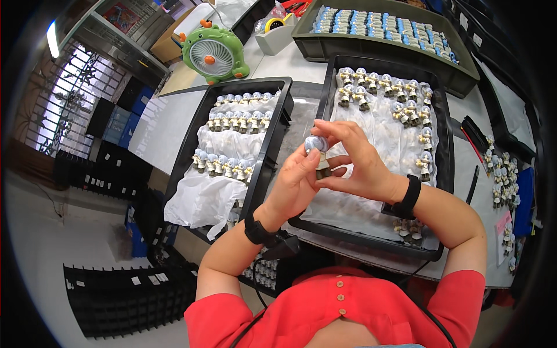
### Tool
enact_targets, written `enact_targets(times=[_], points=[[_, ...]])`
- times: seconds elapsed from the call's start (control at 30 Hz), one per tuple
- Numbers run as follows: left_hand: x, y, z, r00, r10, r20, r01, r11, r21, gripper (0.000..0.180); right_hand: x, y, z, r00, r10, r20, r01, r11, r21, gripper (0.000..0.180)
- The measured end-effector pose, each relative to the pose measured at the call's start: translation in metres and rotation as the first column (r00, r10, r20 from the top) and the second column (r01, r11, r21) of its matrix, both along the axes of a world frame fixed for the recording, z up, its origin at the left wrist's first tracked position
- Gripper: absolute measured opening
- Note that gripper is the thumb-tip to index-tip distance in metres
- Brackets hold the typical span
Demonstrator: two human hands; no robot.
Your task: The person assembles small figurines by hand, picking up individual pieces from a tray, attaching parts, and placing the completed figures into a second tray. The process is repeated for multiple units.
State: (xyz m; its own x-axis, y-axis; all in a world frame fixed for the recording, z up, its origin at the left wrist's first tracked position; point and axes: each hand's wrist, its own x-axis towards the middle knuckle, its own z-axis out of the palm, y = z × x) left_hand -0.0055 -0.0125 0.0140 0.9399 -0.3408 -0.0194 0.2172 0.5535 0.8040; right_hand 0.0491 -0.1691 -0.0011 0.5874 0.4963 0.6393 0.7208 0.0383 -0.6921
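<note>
Between my two hands is a small figurine [322, 159] with pale blue hair, a white and gold body and a dark base. My left hand [293, 180] pinches it, thumb near the head. My right hand [365, 162] curves around its other side, with fingers at the head and the base. Both hands are above the gap between two black trays. The right tray [444, 145] has similar figurines [400, 90] on white sheeting along its far and right sides. In the left tray [284, 104], rows of figurines [238, 122] stand between strips of white paper [203, 197].
A green fan [214, 55] stands behind the left tray, near a tape dispenser [275, 35]. At the back, a dark green crate [371, 49] holds many blue and white pieces. More figurines [505, 180] lie at the right table edge. Black trays [127, 298] sit at lower left.
</note>
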Motion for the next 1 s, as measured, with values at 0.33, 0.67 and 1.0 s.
enact_targets(times=[0.33,0.67,1.0], points=[[0.005,0.005,-0.001,0.992,-0.130,-0.010,0.127,0.983,-0.131,0.050,-0.003,-0.005,0.008,0.976,0.079,-0.201,-0.076,0.997,0.022,0.093],[0.005,0.010,-0.020,0.995,0.083,-0.051,-0.090,0.986,-0.142,0.043,0.017,0.011,-0.023,0.987,0.029,0.157,-0.054,0.986,0.157,0.085],[0.013,0.021,-0.023,0.991,-0.069,-0.119,0.053,0.990,-0.133,0.029,0.035,0.013,-0.029,0.892,-0.030,0.450,0.017,0.999,0.034,0.070]])
